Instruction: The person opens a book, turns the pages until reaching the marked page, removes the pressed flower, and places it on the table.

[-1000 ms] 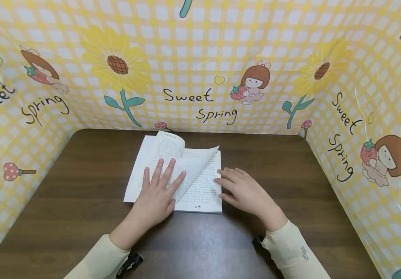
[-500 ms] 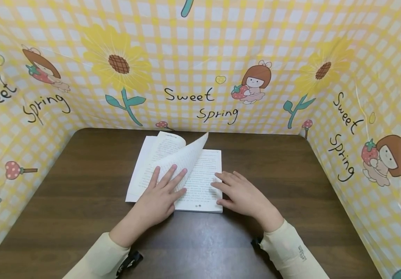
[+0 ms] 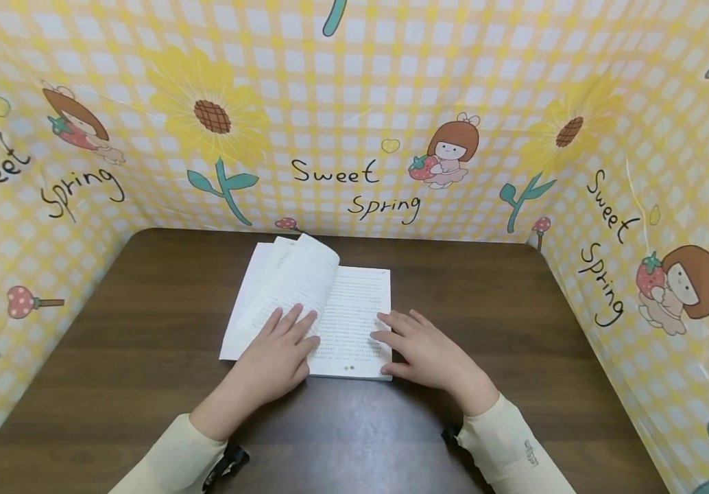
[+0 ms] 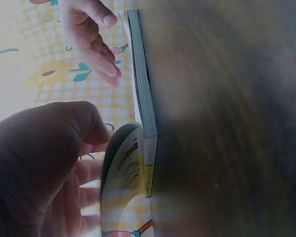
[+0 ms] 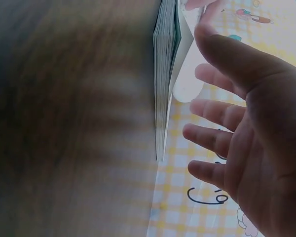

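An open book (image 3: 354, 309) lies on the dark wooden table, its right page printed with lines of text. Turned pages (image 3: 305, 267) curl up over its left side. My left hand (image 3: 271, 363) rests on these left pages with fingers extended and spread. In the left wrist view the book's spine and page edges (image 4: 144, 84) show beside the thumb. At the book's right edge is my right hand (image 3: 431, 350), its fingertips over the margin of the right page. The right wrist view shows that hand (image 5: 251, 123) with fingers spread beside the page block (image 5: 165, 64), gripping nothing.
A yellow-and-white checked cloth (image 3: 354, 82) with flowers and "Sweet Spring" lettering walls the table (image 3: 145, 295) at the back and both sides. Black straps (image 3: 226, 466) sit at the wrists, by the cream sleeves (image 3: 169, 456).
The lifted page has swung from the right side over to the left and now lies curled there. My left hand has drawn slightly toward me; the right hand has shifted slightly left and down.
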